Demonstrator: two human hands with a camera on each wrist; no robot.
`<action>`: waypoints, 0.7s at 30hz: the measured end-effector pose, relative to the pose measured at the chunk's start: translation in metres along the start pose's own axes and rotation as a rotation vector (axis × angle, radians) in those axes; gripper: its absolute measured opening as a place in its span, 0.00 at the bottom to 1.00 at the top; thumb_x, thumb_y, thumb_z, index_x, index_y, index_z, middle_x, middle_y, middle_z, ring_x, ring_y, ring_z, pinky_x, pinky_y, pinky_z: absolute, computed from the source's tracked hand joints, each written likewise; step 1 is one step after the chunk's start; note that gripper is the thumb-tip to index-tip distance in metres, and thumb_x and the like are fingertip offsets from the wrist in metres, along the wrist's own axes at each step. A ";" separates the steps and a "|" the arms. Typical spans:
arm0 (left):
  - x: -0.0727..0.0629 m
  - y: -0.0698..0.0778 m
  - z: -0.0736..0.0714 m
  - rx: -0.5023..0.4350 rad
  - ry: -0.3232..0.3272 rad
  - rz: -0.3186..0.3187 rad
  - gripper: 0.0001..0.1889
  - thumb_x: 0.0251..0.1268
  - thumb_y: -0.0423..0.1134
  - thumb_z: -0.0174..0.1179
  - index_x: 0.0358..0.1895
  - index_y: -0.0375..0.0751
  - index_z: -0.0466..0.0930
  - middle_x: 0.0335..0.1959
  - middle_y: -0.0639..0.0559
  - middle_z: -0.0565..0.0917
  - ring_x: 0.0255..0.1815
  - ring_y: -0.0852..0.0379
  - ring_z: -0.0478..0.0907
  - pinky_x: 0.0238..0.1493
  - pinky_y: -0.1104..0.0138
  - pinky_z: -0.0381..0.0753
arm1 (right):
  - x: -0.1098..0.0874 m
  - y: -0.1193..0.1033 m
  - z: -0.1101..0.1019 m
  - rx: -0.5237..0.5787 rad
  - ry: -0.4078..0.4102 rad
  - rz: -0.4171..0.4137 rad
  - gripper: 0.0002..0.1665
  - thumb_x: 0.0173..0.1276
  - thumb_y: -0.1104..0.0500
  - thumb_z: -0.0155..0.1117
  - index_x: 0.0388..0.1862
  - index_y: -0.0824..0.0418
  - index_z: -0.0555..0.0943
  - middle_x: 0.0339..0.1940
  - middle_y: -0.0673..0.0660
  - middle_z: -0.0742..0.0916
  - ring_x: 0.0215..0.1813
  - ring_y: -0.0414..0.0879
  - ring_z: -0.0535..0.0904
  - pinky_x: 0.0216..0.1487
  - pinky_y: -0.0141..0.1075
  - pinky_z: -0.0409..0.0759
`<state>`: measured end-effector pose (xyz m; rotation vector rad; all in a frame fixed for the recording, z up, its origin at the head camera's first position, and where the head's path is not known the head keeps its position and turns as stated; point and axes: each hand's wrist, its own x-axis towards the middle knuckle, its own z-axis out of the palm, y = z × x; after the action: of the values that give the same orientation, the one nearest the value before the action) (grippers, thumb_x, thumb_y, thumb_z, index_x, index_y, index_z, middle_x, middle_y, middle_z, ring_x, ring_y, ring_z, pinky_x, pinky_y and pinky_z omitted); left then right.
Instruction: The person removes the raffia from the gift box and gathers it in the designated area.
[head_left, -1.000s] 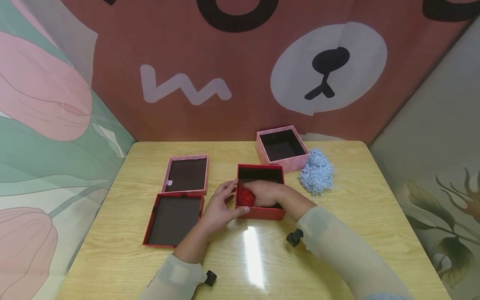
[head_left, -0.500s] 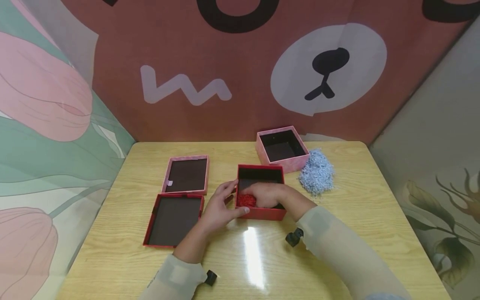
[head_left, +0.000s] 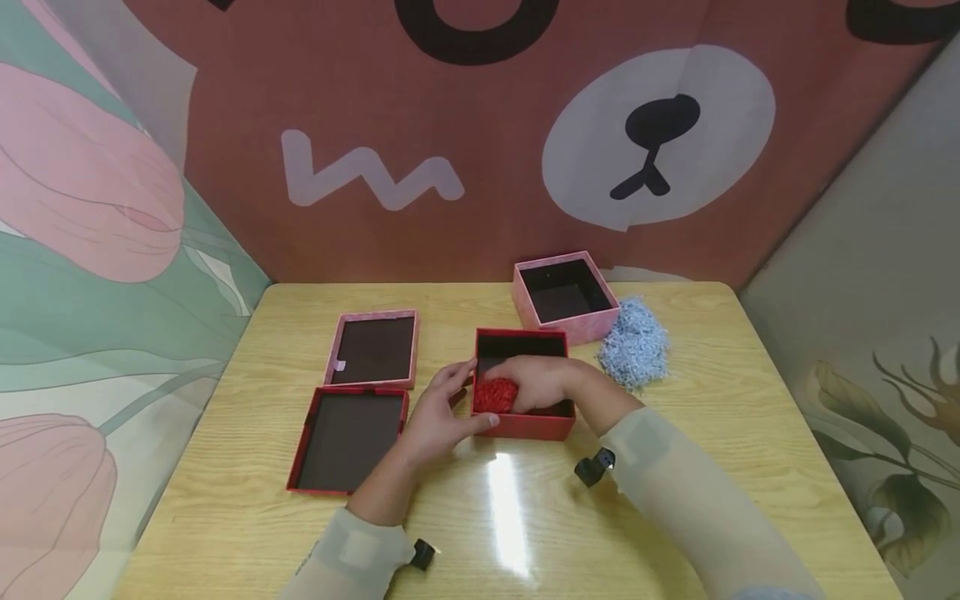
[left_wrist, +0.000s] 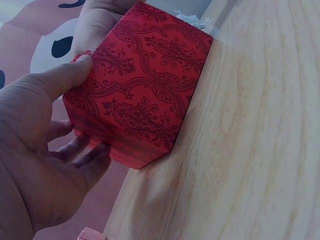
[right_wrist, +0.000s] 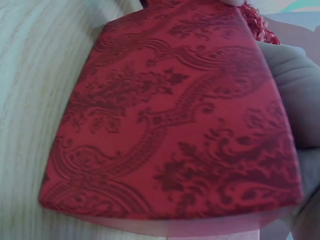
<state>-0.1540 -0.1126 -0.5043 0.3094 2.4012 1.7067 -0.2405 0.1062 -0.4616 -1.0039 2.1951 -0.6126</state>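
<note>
In the head view, a red box (head_left: 528, 427) with a dark inside stands open-topped at the middle of the table. My left hand (head_left: 442, 421) steadies its near left corner, thumb on the front rim and fingers along the left side; the left wrist view shows the damask-patterned box wall (left_wrist: 145, 80) by those fingers. Down inside the box, my right hand (head_left: 542, 382) grips a bunch of red shredded paper (head_left: 497, 395), its fingertips hidden. Strands of the red paper (right_wrist: 262, 27) show above the rim in the right wrist view.
A pink box (head_left: 592, 327) stands behind, with a heap of pale blue shredded paper (head_left: 633, 343) against its right side. On the left lie a pink lid (head_left: 375, 350) and a red lid (head_left: 348, 442), insides up. The patterned wall (head_left: 480, 242) borders the table's back edge.
Inside the box, the right hand first pushed the red paper lower, then rose slightly and shifted right, and more of the paper shows. The left hand has stayed at the corner.
</note>
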 end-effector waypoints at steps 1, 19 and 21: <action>0.000 0.000 0.000 -0.001 0.000 0.000 0.49 0.54 0.48 0.81 0.80 0.56 0.65 0.74 0.55 0.67 0.74 0.51 0.67 0.72 0.56 0.72 | -0.001 0.000 -0.002 0.018 0.004 -0.013 0.31 0.57 0.62 0.79 0.59 0.45 0.82 0.45 0.40 0.85 0.48 0.42 0.80 0.53 0.39 0.81; 0.001 -0.003 0.001 -0.028 0.004 0.038 0.50 0.53 0.46 0.82 0.80 0.54 0.64 0.73 0.56 0.68 0.73 0.50 0.70 0.74 0.55 0.71 | -0.033 -0.003 -0.031 0.154 0.147 0.004 0.39 0.54 0.60 0.81 0.66 0.48 0.80 0.51 0.46 0.86 0.53 0.45 0.82 0.56 0.42 0.83; 0.001 -0.003 0.001 -0.033 0.002 0.029 0.50 0.53 0.46 0.82 0.80 0.54 0.64 0.73 0.56 0.68 0.73 0.50 0.71 0.74 0.55 0.71 | -0.038 -0.002 -0.034 0.160 0.169 0.010 0.40 0.55 0.59 0.81 0.69 0.50 0.79 0.54 0.49 0.86 0.55 0.46 0.81 0.59 0.44 0.82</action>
<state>-0.1548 -0.1128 -0.5073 0.3403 2.3783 1.7578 -0.2440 0.1398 -0.4231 -0.8854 2.2531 -0.8819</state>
